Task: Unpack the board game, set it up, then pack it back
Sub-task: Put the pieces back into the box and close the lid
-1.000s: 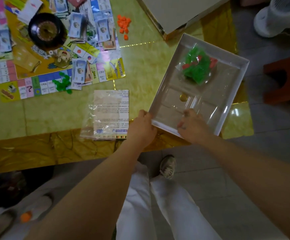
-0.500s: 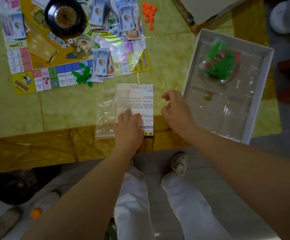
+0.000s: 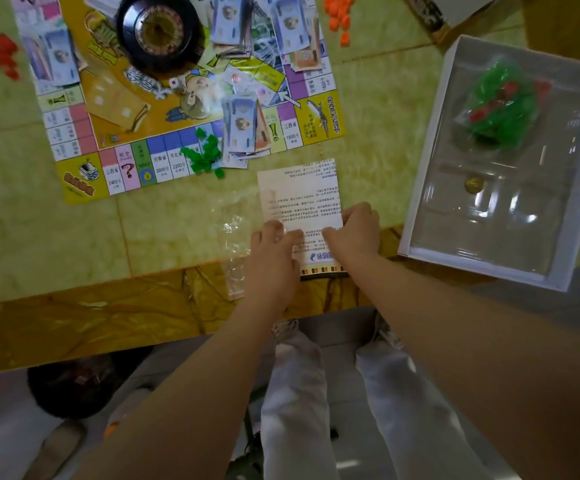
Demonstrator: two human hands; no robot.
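The right grip [image 3: 354, 233] has come onto the thin printed sheet [image 3: 299, 192] at the desk's [image 3: 164, 237] front edge, pinching it; the left grip [image 3: 274, 252] presses it flat-fingered.

Box lid [image 3: 432, 16] (top right) runs off frame.

On the table [image 3: 177, 230], the instruction sheet [image 3: 302, 192] lies at the near edge, overlapping a plastic bag [image 3: 236, 233] at its nine o'clock. The game board [image 3: 74, 181], at its ten o'clock, carries a roulette wheel [image 3: 158, 29], banknotes [image 3: 243, 129] and house pieces [image 3: 205, 157]. The box tray [image 3: 416, 202], at three o'clock, holds a bag of pieces [image 3: 500, 102] at its far end and a coin [image 3: 474, 184] mid-tray.
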